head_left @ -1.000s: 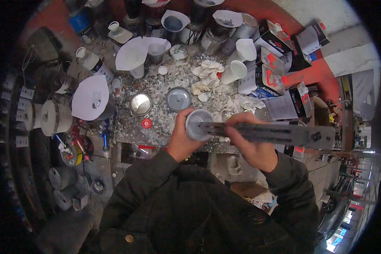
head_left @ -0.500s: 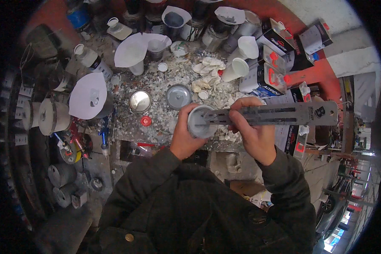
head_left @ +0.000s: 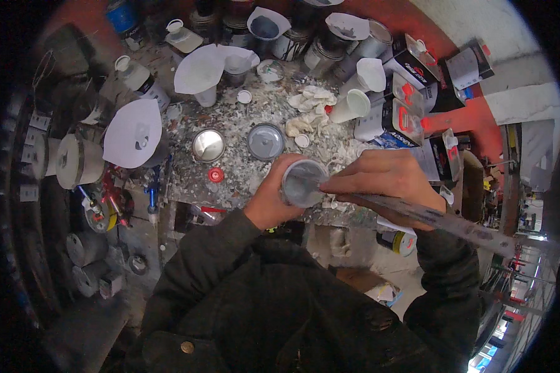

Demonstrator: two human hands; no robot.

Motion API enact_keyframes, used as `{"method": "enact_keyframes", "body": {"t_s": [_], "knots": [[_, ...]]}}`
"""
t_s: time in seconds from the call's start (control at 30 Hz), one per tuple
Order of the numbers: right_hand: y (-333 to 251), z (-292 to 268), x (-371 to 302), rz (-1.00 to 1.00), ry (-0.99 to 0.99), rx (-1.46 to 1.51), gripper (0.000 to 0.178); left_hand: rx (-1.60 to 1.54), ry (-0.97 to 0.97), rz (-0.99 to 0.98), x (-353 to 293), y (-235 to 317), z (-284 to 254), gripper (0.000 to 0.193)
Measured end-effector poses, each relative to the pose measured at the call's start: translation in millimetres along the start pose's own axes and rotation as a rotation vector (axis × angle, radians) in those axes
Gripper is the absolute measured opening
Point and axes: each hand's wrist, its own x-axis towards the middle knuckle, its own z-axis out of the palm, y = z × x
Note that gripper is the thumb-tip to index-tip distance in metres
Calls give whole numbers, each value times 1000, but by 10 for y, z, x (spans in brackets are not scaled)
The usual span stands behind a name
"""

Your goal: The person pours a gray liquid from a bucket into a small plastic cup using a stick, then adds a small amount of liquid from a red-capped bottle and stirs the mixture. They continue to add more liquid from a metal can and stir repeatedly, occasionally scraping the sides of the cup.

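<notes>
My left hand [head_left: 269,202] is wrapped round the side of a small translucent cup [head_left: 303,181] with grey paint in it, held up over the front of the bench. My right hand [head_left: 386,183], back upward, pinches a long flat mixing stick [head_left: 460,225] by the cup's right rim. The stick slants down to the right, blurred toward its outer end. Its tip is hidden by my fingers and the cup. Beyond the cup lie a round grey lid [head_left: 266,142], a shiny metal lid [head_left: 208,145] and a red cap [head_left: 216,174].
Paint spatter covers the bench [head_left: 236,121]. Paper funnels on cups, one a white paper funnel [head_left: 199,69], stand at the back and left. Crumpled rags [head_left: 311,102], a white cup [head_left: 351,106] and metal cans [head_left: 407,118] are at the right. Spray guns [head_left: 152,196] hang at the left edge.
My right hand has turned back upward and shifted right. The stick has swung from nearly level to slanting down to the right. My left hand still holds the cup, slightly farther right.
</notes>
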Motion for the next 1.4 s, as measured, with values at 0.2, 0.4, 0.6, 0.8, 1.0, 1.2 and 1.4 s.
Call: {"method": "enact_keyframes", "body": {"t_s": [0.2, 0.4, 0.6, 0.8, 1.0, 1.2, 1.4], "knots": [[-26, 69, -30, 83, -45, -52, 29, -3, 72, -47, -29, -27, 3, 93], [-93, 306, -103, 122, 77, 128, 30, 48, 165, -14, -19, -74, 26, 92], [-115, 206, -70, 95, 164, 6, 30, 18, 178, -8, -3, -100, 76, 81], [-101, 285, -93, 193, 147, 55, 30, 109, 230, 48, 5, -92, 85, 84], [-236, 541, -146, 453, 335, 334, 20, 26, 267, 12, -9, -163, 89, 86], [-242, 560, -221, 658, 594, 526, 15, 39, 316, 60, 11, -139, 89, 92], [-136, 626, -135, 671, 579, 562, 18, 26, 299, 39, 19, -92, 144, 87]]}}
